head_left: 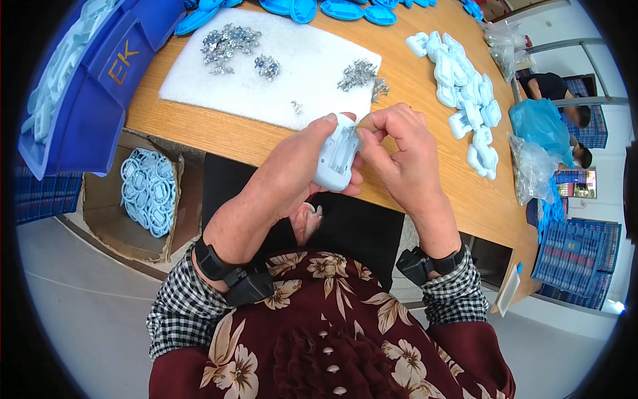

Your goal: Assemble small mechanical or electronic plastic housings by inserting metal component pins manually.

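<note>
My left hand is wrapped round a pale blue plastic housing with long hollow channels facing up, tilted over the table's near edge. At its far end, my right hand pinches thumb and forefinger against the rim. Something small and metallic seems to be at those fingertips, too small to make out. Just beyond both hands lies a white foam sheet. On it are piles of small metal pieces, a smaller cluster and another heap near the right edge.
Pale blue housings lie stacked at the table's right. Bright blue oval parts line the far side. A blue bin of parts stands left, above a cardboard box holding light blue rings. Other people are beyond the bags at right.
</note>
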`<state>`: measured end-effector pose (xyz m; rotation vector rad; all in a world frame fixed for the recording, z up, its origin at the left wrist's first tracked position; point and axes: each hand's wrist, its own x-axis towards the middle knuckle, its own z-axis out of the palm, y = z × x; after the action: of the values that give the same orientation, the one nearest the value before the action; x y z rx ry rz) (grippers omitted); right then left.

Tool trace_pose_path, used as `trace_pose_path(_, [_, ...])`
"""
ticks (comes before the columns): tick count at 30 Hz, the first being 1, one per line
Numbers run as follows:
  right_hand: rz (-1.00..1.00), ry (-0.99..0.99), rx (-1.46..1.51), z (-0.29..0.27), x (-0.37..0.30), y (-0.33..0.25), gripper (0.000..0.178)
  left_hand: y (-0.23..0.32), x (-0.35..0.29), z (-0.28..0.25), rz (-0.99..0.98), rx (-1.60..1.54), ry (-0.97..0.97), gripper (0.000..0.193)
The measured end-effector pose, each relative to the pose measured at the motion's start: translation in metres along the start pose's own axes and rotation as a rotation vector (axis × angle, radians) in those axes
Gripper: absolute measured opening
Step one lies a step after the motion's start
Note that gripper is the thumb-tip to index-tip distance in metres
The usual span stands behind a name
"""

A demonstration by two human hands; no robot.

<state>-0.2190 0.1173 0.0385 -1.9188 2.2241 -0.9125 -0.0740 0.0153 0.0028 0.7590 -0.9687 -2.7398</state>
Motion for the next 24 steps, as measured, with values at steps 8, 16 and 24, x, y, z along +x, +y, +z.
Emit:
trace_pose_path(8, [-0.143, 0.027, -0.249, 0.007, 0.002, -0.004, 0.011, -0.003, 0.004, -0.004, 0.001, -0.07, -0.041, 0.045])
trace_pose_path(16, [-0.23, 0.012, -0.287, -0.002, -0.005, -0.014, 0.021, -0.004, 0.006, -0.005, 0.03, -0.056, -0.017, 0.046])
trace_pose_path(24, [0.377, -0.026, 0.538, -0.002, -0.008, -0.007, 0.029, -0.003, -0.005, -0.004, 0.095, -0.05, -0.167, 0.049])
